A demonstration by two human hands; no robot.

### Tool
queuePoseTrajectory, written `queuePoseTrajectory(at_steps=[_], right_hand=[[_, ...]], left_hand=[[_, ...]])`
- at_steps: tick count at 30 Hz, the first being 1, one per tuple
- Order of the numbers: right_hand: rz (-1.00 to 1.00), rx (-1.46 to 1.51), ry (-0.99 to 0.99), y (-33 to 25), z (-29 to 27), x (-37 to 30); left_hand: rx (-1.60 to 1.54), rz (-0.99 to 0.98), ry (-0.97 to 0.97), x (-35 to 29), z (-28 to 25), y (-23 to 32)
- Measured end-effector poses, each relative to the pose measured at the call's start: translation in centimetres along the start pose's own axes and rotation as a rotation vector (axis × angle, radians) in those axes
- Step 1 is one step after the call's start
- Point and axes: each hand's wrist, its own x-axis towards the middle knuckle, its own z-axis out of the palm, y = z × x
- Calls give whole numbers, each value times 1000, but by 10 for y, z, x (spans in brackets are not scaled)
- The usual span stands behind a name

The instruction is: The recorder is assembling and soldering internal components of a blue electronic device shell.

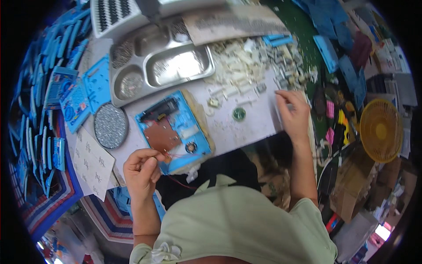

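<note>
A blue plastic casing (201, 144) lies open before me, holding a brown circuit board (161, 135), a black part (160, 109) and a small round speaker (190, 147). At its near left corner my left hand (143, 170) pinches a small orange piece (167, 159), with thin red wires close by. To the right, my right hand (293, 113) hovers by the table's edge with curled fingers; whatever they may hold is too small to tell. Just beyond it spreads a heap of white and grey plastic parts (239, 59). A small green round container (238, 114) stands between the casing and this hand.
A steel compartment tray (163, 82) with small metal parts stands at the back. Left of the casing are a round dish of screws (110, 125), a printed sheet (91, 163) and stacked blue casings (40, 88). A yellow basket (381, 130) sits far right.
</note>
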Motion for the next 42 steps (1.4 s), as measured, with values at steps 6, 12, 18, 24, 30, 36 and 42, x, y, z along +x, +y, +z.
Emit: queuePoseTrajectory(at_steps=[6,12,18,24,30,36,42], right_hand=[[151,74,-83,9,19,-11],[-26,-109,-293,22,22,28],[-12,-49,-429,-7,5,33],[-427,86,-568,-94,10,8],[-201,539,-631,-103,29,6],[265,1175,-605,-119,67,-31],[318,883,-496,-84,42,-22]], left_hand=[[88,84,-60,-1,-2,-16],[247,116,94,-1,17,-1],[266,61,-9,12,49,1],[852,177,-278,62,106,12],[711,165,-236,53,90,21],[341,210,-55,41,85,-4],[408,145,53,28,60,14]])
